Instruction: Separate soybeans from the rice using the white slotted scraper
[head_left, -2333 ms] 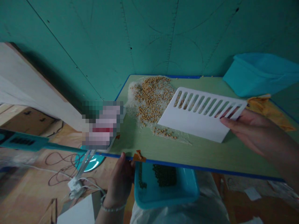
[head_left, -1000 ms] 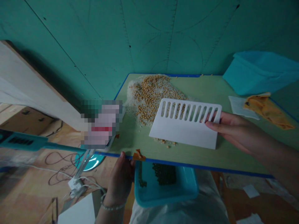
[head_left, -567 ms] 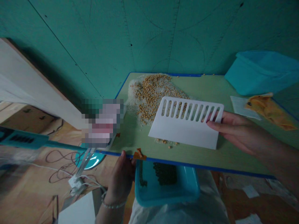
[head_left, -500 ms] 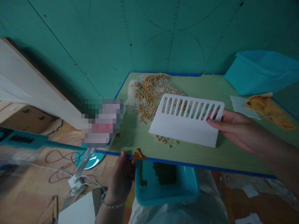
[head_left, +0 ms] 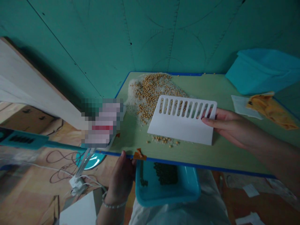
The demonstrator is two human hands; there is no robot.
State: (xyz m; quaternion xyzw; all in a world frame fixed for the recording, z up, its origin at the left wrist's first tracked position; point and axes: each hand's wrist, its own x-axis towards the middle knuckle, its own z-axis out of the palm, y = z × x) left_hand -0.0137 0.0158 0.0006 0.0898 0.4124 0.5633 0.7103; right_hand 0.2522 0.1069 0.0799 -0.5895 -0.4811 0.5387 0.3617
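My right hand (head_left: 226, 123) is closed round the right end of a white plastic scraper (head_left: 180, 125) with a row of slots along its top. It is tilted over the green tabletop (head_left: 211, 159), in front of a mixed heap of yellow beans and small white grains (head_left: 152, 93). A small scatter of beans (head_left: 164, 139) lies by its lower edge. My left hand (head_left: 123, 173) grips the tabletop's blue front edge, thumb on top, other fingers mostly hidden. Beside it, under the edge, sits a blue basin (head_left: 168, 198) holding small dark green pieces (head_left: 165, 173).
A turquoise bin (head_left: 260, 75) stands at the back right, with an orange cloth (head_left: 272, 109) and a white sheet (head_left: 245, 107) before it. Left of the heap is a blurred-out object (head_left: 103, 123). Cables and a power strip (head_left: 77, 184) lie at lower left. A green wall (head_left: 150, 37) rises behind.
My right hand has drawn the scraper slightly to the left, and a few more beans show beside its lower left corner. My left hand stays in place.
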